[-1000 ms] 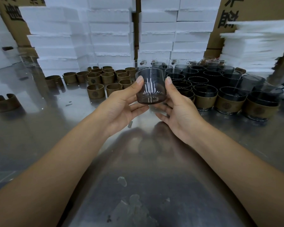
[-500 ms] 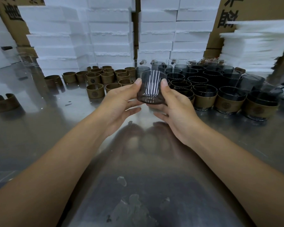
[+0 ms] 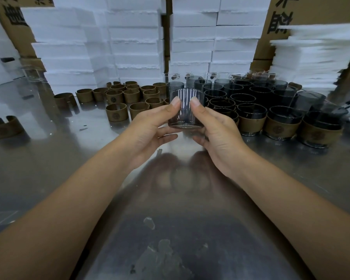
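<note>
- While lifted just clear of the counter (image 3: pixel 49 158), held at centre frame: one smoked glass (image 3: pixel 186 110), upright, mouth up, thick base down, long axis vertical.
- Pinched by the left hand (image 3: pixel 150 130): thumb pressed high on the near wall, fingers curled under the base.
- Gripped likewise by the right hand (image 3: pixel 216 132): thumb just beside the left thumb, fingers curled beneath and behind the glass.
- Printed with a round dark emblem on each of the brown sleeves (image 3: pixel 116 112); too small to read.
- Printed with large black characters on the cartons (image 3: pixel 311 9) at both upper corners; cut off by the frame edge, not readable whole.
- Set out left of the glass: loose sleeves standing on the counter, some split open, well apart from both hands.
- Packed in rows behind and to the right: dark sleeved glasses (image 3: pixel 251 118), the nearest just beside the right hand.
- Stacked along the back: white foam blocks (image 3: pixel 133 43); at far right, a pile of white sheets (image 3: pixel 315 53).
</note>
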{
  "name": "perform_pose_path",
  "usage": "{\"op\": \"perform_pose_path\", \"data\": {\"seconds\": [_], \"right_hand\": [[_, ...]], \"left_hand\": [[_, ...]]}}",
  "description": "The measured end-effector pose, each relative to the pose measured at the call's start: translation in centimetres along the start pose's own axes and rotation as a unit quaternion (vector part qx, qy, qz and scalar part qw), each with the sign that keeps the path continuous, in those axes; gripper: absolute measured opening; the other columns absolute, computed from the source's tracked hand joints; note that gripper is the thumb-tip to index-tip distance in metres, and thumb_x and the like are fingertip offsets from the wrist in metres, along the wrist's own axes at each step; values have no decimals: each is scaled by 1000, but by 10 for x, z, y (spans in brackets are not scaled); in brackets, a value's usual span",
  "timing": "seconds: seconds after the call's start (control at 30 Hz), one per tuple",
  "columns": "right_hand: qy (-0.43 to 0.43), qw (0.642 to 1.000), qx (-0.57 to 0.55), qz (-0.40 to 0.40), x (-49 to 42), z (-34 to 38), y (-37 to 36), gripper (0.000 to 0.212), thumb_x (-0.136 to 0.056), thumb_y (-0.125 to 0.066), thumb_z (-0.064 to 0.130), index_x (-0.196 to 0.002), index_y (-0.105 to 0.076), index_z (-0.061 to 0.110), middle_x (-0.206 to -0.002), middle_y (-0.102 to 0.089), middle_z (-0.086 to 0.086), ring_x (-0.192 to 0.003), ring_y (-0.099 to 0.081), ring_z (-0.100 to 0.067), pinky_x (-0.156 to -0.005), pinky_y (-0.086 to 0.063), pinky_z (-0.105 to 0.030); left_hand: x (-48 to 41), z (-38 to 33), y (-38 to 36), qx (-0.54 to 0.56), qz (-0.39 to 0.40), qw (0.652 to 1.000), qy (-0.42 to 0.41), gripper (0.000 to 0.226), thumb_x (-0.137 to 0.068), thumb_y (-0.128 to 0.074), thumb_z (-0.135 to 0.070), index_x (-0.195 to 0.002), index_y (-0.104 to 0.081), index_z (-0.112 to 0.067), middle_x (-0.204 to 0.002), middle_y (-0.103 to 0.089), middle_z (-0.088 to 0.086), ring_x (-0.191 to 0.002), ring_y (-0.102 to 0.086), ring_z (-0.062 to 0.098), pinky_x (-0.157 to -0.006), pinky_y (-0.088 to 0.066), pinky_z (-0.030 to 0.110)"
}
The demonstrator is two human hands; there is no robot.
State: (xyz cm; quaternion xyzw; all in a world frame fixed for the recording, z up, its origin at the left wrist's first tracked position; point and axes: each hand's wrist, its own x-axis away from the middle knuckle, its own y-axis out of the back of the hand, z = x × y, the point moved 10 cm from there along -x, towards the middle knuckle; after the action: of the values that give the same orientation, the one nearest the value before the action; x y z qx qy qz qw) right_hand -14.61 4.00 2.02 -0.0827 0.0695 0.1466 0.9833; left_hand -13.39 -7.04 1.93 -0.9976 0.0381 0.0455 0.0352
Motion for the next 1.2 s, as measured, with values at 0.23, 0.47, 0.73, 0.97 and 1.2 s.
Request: {"op": "perform_pose_path", "data": {"seconds": [0.23,0.47,0.73,0.97,1.2], "right_hand": [[-20,998,-58,-1,-2,-1,3,26,-60,-65,55,-68,-77,33,-76,-70,14,-71,-61,-2,-76,-45,-22],[-10,1000,16,-8,-1,1,-1,37,-62,-55,67,-64,-75,36,-72,-67,13,-78,-55,-9,-88,-45,-30],[-8,1000,11,-15,1,1,-1,52,-72,-55,62,-106,-66,24,-105,-72,1,-90,-66,-14,-97,-48,-39],[-16,999,22,-40,3,-1,2,42,-81,-66,47,-113,-63,19,-105,-72,1,-100,-66,-13,-88,-50,-33],[25,999,-32,-6,3,8,-3,42,-73,-67,45,-100,-72,14,-93,-75,1,-87,-69,-7,-79,-49,-22]], "left_hand": [[-1,0,-1,79,21,997,10,38,-72,-60,-52,-97,-72,-25,-96,-74,-3,-90,-70,13,-82,-53,26],[-1,1,-2,55,21,998,11,40,-72,-58,-55,-96,-72,-26,-100,-74,-4,-96,-69,14,-91,-51,31],[-2,-9,7,-12,-39,999,-34,40,-74,-59,-54,-98,-70,-24,-100,-74,-4,-93,-69,9,-81,-47,30],[0,-12,-1,-32,-23,998,-50,38,-71,-63,-48,-99,-68,-23,-93,-71,-5,-93,-65,10,-79,-50,27],[1,-8,-3,-3,-1,999,-36,55,-72,-60,-49,-117,-64,-16,-104,-71,-3,-98,-65,10,-88,-46,30]]}}
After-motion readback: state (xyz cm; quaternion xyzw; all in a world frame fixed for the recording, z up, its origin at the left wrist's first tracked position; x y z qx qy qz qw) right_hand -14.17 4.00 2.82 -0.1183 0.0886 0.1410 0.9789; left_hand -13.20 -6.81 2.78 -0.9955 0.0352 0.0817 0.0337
